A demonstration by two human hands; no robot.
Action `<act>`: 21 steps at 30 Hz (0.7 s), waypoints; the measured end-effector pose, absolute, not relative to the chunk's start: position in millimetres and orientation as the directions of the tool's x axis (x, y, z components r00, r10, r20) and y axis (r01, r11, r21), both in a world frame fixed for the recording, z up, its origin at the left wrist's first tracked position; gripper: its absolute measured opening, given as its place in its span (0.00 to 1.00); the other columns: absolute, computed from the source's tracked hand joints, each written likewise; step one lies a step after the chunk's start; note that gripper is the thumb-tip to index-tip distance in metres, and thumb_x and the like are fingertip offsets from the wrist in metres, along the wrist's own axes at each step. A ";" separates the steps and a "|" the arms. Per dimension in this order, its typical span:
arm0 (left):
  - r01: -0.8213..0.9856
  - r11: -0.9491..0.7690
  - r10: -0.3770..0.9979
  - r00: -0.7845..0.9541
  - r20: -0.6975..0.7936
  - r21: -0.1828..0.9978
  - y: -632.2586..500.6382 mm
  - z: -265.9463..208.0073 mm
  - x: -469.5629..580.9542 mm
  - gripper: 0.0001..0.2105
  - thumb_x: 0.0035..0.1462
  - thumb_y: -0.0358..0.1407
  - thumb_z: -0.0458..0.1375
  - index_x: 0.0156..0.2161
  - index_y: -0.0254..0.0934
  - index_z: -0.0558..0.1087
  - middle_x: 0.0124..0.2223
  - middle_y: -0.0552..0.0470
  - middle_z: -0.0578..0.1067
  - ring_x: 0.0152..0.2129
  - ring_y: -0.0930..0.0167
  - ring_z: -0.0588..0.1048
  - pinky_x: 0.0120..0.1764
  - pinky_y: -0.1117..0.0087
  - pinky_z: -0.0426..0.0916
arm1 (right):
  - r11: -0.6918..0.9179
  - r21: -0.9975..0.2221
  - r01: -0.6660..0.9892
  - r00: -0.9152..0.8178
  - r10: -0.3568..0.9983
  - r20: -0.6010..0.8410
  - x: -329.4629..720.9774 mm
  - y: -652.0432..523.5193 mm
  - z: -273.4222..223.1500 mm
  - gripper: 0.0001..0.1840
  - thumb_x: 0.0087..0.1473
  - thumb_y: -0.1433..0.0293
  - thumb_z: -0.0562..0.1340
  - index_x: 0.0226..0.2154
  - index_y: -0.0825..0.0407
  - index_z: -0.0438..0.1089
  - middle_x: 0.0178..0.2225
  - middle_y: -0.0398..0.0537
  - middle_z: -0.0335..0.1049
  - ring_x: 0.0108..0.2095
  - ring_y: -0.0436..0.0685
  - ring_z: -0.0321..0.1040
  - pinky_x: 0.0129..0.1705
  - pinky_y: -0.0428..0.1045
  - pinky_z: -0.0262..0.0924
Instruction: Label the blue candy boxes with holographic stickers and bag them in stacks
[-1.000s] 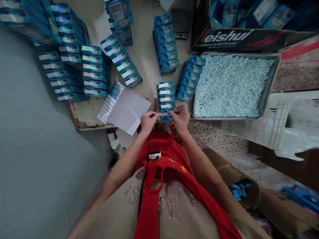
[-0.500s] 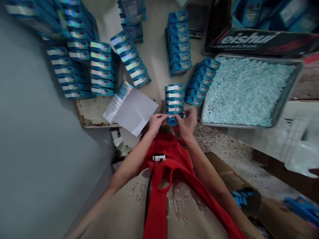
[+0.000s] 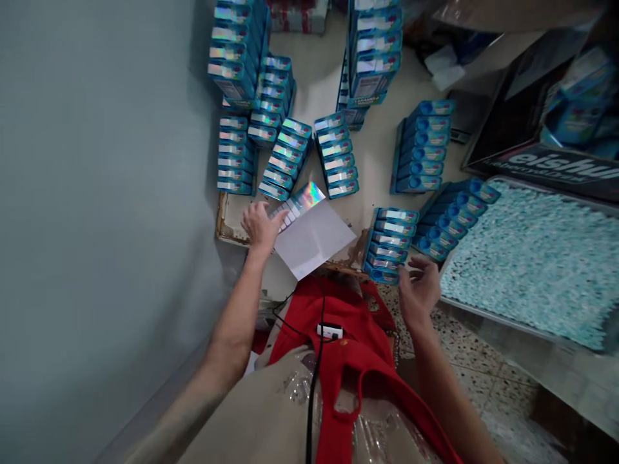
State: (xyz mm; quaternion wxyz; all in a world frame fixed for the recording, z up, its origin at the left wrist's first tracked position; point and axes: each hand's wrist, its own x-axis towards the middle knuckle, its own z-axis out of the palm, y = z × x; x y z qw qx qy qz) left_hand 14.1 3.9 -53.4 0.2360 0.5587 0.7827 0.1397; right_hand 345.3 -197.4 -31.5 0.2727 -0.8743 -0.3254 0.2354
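One spread, empty left hand (image 3: 262,225) at sticker sheet (image 3: 316,241) | right hand (image 3: 420,289) half-curled beside boxes (image 3: 393,238), grip unclear | carton (image 3: 563,164): "eishui"

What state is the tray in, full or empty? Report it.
Not empty: pale blue pieces cover nearly all of the tray that shows. How deep they lie, I cannot tell.

I wear a red apron (image 3: 351,309) over a beige shirt (image 3: 232,412). My sticker sheet (image 3: 314,238) is whitish with a rainbow sheen, my small boxes (image 3: 391,238) blue with white strips, the pellets (image 3: 532,264) pale turquoise, the floor (image 3: 467,351) speckled.
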 end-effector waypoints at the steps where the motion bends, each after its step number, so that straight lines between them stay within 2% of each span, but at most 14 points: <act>1: 0.827 0.351 0.928 -0.244 -0.281 0.439 16.9 -61.8 1.8 0.22 0.53 0.48 0.73 0.47 0.35 0.81 0.53 0.33 0.79 0.50 0.53 0.75 0.45 0.62 0.67 | -0.582 -0.635 0.508 0.641 0.748 -0.172 332.2 -188.5 -25.3 0.20 0.56 0.53 0.63 0.44 0.49 0.71 0.40 0.53 0.75 0.32 0.60 0.69 0.38 0.57 0.66; 2: 0.838 0.356 0.909 -0.209 -0.360 0.413 26.7 -70.7 -5.4 0.24 0.51 0.49 0.74 0.47 0.35 0.81 0.50 0.35 0.81 0.47 0.53 0.76 0.43 0.63 0.66 | -0.503 -0.646 0.575 0.577 0.808 -0.116 317.7 -177.5 -20.1 0.17 0.58 0.55 0.62 0.44 0.48 0.72 0.40 0.53 0.75 0.35 0.61 0.70 0.41 0.58 0.67; 4: 0.841 0.346 0.864 -0.114 -0.490 0.416 36.1 -85.1 -8.1 0.21 0.51 0.50 0.73 0.44 0.37 0.83 0.42 0.40 0.83 0.40 0.56 0.77 0.39 0.65 0.64 | -0.300 -0.677 0.672 0.391 0.920 -0.019 287.7 -150.8 -13.2 0.13 0.63 0.58 0.59 0.43 0.47 0.74 0.41 0.54 0.75 0.41 0.64 0.71 0.47 0.60 0.68; 6: 0.823 0.303 0.861 -0.020 -0.508 0.480 33.8 -89.7 -3.3 0.14 0.54 0.47 0.71 0.39 0.39 0.84 0.37 0.45 0.82 0.35 0.60 0.77 0.36 0.67 0.62 | -0.111 -0.688 0.717 0.210 0.976 0.061 261.3 -119.7 -11.8 0.13 0.67 0.62 0.57 0.43 0.47 0.76 0.43 0.54 0.76 0.46 0.64 0.71 0.51 0.61 0.67; 8: 0.792 0.228 0.884 0.076 -0.462 0.566 25.4 -83.2 1.0 0.10 0.58 0.45 0.67 0.37 0.40 0.84 0.35 0.49 0.82 0.34 0.63 0.77 0.34 0.69 0.60 | 0.011 -0.663 0.748 0.089 0.989 0.117 241.7 -87.2 -15.1 0.15 0.70 0.64 0.55 0.47 0.47 0.77 0.46 0.54 0.77 0.47 0.64 0.70 0.54 0.61 0.66; 13: 0.673 0.094 0.853 0.325 -0.408 0.733 13.3 -46.5 -1.6 0.15 0.63 0.46 0.60 0.33 0.39 0.81 0.31 0.53 0.78 0.30 0.69 0.72 0.33 0.71 0.58 | 0.236 -0.577 0.782 -0.205 0.972 0.119 214.4 -20.2 -29.9 0.20 0.73 0.66 0.52 0.56 0.49 0.75 0.56 0.55 0.75 0.53 0.66 0.65 0.59 0.61 0.60; 15: 0.633 0.094 0.832 0.375 -0.410 0.769 15.3 -35.7 -3.9 0.16 0.62 0.46 0.60 0.29 0.37 0.78 0.28 0.54 0.74 0.29 0.70 0.69 0.32 0.71 0.58 | 0.295 -0.531 0.794 -0.290 0.952 0.096 207.4 -7.1 -34.7 0.20 0.73 0.66 0.52 0.57 0.49 0.75 0.56 0.55 0.75 0.53 0.66 0.64 0.58 0.61 0.58; 18: 0.557 0.159 0.811 0.397 -0.429 0.815 18.7 -28.8 -6.0 0.17 0.61 0.46 0.60 0.27 0.36 0.74 0.26 0.55 0.71 0.28 0.71 0.67 0.33 0.72 0.59 | 0.350 -0.470 0.811 -0.367 0.928 0.058 201.8 -5.4 -41.1 0.20 0.73 0.65 0.52 0.55 0.49 0.76 0.54 0.53 0.77 0.52 0.67 0.64 0.55 0.60 0.56; 21: 0.466 0.308 0.774 0.383 -0.503 0.829 16.5 -29.2 -8.0 0.17 0.59 0.48 0.61 0.26 0.36 0.73 0.26 0.55 0.69 0.26 0.72 0.66 0.31 0.72 0.59 | 0.391 -0.450 0.802 -0.425 0.905 0.028 203.5 -20.0 -48.6 0.21 0.73 0.68 0.51 0.61 0.50 0.72 0.62 0.54 0.72 0.56 0.67 0.64 0.56 0.60 0.56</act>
